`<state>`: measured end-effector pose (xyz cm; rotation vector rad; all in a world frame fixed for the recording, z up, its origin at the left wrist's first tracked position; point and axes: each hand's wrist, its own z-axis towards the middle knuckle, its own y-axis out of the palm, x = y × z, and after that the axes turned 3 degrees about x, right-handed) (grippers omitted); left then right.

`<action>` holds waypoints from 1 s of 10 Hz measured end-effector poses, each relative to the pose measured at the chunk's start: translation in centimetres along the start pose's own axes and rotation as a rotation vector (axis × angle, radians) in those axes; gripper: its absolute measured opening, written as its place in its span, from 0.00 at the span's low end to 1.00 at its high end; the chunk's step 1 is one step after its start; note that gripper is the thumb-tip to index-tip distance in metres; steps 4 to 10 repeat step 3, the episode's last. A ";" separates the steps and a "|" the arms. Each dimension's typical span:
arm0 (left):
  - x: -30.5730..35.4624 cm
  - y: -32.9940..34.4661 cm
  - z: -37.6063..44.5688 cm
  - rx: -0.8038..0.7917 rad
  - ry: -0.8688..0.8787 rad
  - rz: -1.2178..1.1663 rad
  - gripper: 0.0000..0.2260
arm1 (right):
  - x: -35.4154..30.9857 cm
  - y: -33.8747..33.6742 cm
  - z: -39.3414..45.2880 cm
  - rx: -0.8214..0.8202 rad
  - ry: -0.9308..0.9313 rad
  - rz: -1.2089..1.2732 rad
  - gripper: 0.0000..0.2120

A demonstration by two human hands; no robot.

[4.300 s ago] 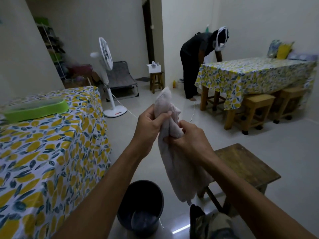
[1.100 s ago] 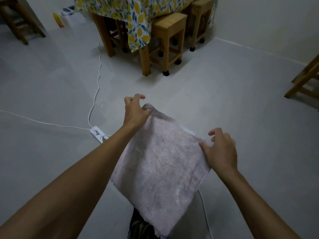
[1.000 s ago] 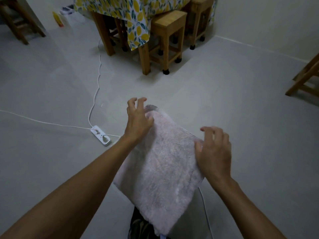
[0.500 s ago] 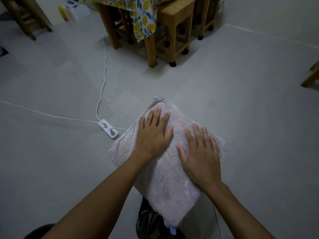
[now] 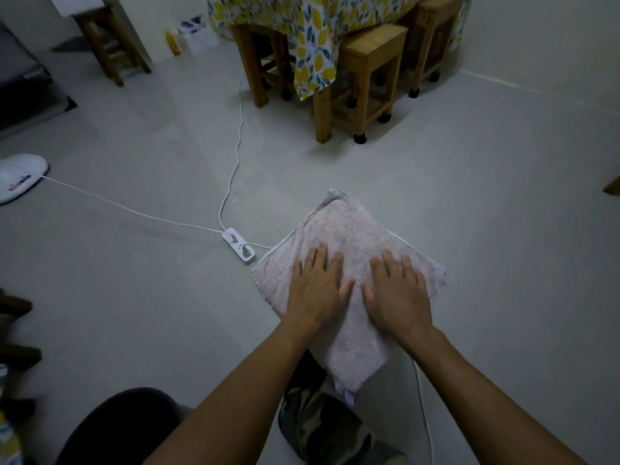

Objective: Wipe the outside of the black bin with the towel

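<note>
A pale pink towel (image 5: 349,236) lies spread flat in front of me, its near corner hanging over my knee. My left hand (image 5: 318,290) rests palm down on its left half, fingers apart. Beside it, my right hand (image 5: 397,292) presses flat on the right half, fingers also spread. Neither hand grips the cloth. The black bin (image 5: 117,424) shows only as a dark rounded rim at the bottom left, partly hidden by my left forearm.
A white power strip (image 5: 239,250) with cords lies on the floor just left of the towel. A fan base (image 5: 20,176) sits at far left. Wooden stools (image 5: 367,72) and a table with a lemon-print cloth (image 5: 315,45) stand ahead.
Both hands let go of the towel's corners and came down flat on it. They have slid toward me over the cloth. The view tipped, bringing the bin's rim into sight.
</note>
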<state>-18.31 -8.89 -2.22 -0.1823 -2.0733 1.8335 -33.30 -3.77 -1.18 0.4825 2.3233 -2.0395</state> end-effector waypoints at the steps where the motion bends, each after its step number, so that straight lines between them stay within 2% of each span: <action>1: -0.3 -0.6 -4.2 -0.039 -0.049 0.009 0.29 | -1.0 -0.3 -2.9 -0.088 -0.033 -0.031 0.28; 3: -1.8 -3.2 -12.5 0.003 -0.099 0.080 0.31 | -4.2 -1.6 -8.9 -0.108 -0.162 -0.088 0.26; 10: -1.8 -3.2 -12.5 0.003 -0.099 0.080 0.31 | -4.2 -1.6 -8.9 -0.108 -0.162 -0.088 0.26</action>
